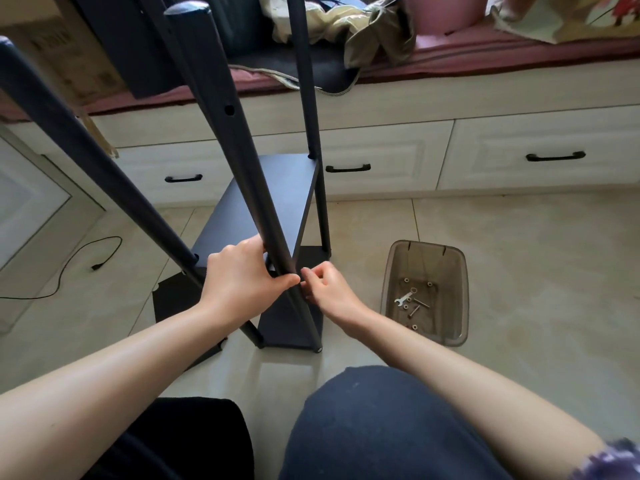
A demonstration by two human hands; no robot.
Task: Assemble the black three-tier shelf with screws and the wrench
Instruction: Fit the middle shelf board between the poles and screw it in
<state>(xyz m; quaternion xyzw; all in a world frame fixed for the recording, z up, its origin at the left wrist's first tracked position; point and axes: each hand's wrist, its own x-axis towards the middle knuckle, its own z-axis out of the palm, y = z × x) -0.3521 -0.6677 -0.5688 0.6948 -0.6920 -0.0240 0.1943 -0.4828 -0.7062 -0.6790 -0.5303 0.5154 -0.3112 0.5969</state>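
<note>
The black shelf stands on the tiled floor with its round posts rising toward me. A middle board (273, 199) and a bottom board (287, 320) sit between the posts. My left hand (242, 275) grips the near post (239, 147) at the middle board's corner. My right hand (327, 289) pinches something small against the same post just below; the item itself is hidden by my fingers. A silver wrench (405, 297), screws (420, 303) and washers lie in a clear plastic bin (457, 292) to the right.
A white drawer unit (485, 157) with black handles runs along the back, topped by a cushion with cloths. A black cable (79, 258) lies on the floor at left. My knees fill the bottom of the view.
</note>
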